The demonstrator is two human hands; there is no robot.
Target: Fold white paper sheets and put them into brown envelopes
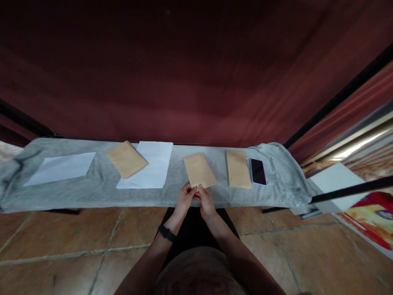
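A brown paper envelope [199,169] lies slightly turned in front of me on the grey cloth. My left hand [185,196] pinches its near edge, thumb and fingers together. Close beside it, my right hand [205,199] grips the same edge, and the fingertips of both hands almost meet there. Part of the fingers is hidden under the hands. To the right lies a stack of brown envelopes [238,169]. On the left, more brown envelopes [126,159] rest partly over a stack of white paper [156,166].
A phone [258,172] with a dark screen lies right of the envelope stack. At the far left is a white sheet [61,167]. Grey cloth [104,196] covers the narrow table. Dark red curtain [190,102] hangs behind, with black metal bars [340,90] at the right.
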